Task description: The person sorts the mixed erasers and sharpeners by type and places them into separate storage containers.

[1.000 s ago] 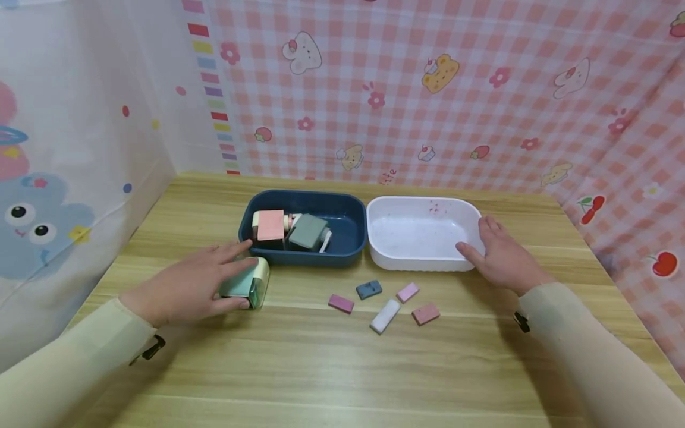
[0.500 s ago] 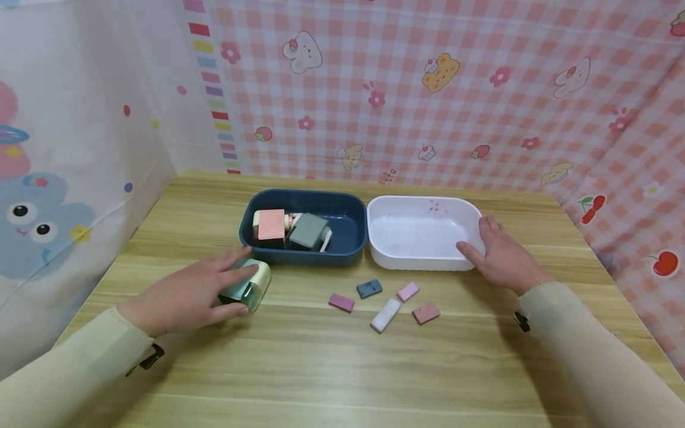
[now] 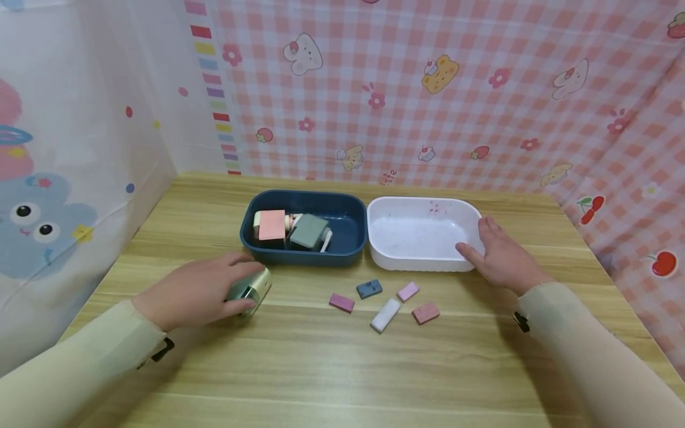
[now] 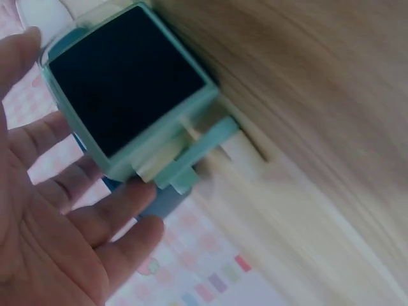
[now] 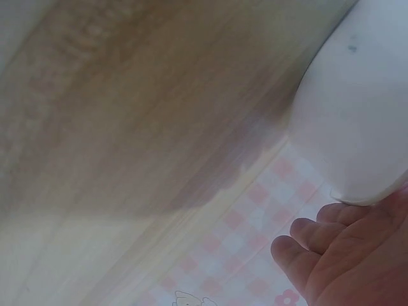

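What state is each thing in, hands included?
Mint item: held, tilted.
Left hand: gripping the mint item.
White bin: upright, open-topped.
Right hand: thumb over the white bin's rim.
Navy bin: upright, open-topped.
Pink item: resting in navy bin.
Dark green item: resting in navy bin.
Five small blocks: loose on the table, spread apart.

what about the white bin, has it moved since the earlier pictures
No, the white bin shows no visible shift any way against the wooden table in the head view.

Cloth-screened place, room type unclear: wood-grain table (image 3: 374,380), pink gingham cloth (image 3: 407,65) behind, white cartoon-print cloth (image 3: 64,137) left.
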Tool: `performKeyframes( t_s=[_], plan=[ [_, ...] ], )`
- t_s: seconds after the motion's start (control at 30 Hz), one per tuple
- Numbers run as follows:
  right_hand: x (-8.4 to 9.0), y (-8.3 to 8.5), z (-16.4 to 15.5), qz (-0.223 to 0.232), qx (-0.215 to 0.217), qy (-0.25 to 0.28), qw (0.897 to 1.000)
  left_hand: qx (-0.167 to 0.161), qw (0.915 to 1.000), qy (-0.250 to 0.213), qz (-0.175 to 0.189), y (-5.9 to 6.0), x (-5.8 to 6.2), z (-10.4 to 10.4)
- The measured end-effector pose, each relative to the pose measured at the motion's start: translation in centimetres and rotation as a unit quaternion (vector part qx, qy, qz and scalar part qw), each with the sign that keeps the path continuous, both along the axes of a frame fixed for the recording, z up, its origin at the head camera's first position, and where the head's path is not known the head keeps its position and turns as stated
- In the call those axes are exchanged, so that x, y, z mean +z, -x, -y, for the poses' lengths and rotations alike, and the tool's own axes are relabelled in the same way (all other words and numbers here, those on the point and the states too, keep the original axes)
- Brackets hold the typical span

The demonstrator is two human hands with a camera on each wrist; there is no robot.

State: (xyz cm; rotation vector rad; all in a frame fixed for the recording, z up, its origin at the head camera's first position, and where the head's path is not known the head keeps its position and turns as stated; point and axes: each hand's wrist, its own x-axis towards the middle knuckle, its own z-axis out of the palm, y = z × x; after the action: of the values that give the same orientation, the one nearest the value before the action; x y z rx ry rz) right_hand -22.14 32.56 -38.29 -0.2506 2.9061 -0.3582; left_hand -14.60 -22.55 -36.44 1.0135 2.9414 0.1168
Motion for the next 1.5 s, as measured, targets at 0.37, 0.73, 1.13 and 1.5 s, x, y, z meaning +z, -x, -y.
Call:
performKeyframes(
  t_s=[0.37,0.73,1.13,1.5],
  plan=[
    [0.0,0.0,-0.1,-0.001,-0.001,-0.005,1.0,0.003,0.9974,0.071,-0.005,0.6,0.5,-1.8],
    [0.1,0.0,0.0,0.004,-0.002,-0.007,1.0,-0.005,0.9965,0.083,-0.008,0.6,0.4,-2.5],
    [0.1,0.0,0.1,0.007,-0.004,-0.012,1.0,-0.036,0.9972,0.052,-0.04,0.3,0.1,-2.6],
    [0.1,0.1,0.0,0.013,-0.007,-0.009,1.0,-0.086,0.9919,0.013,-0.093,-0.3,0.9,-3.3]
  ],
)
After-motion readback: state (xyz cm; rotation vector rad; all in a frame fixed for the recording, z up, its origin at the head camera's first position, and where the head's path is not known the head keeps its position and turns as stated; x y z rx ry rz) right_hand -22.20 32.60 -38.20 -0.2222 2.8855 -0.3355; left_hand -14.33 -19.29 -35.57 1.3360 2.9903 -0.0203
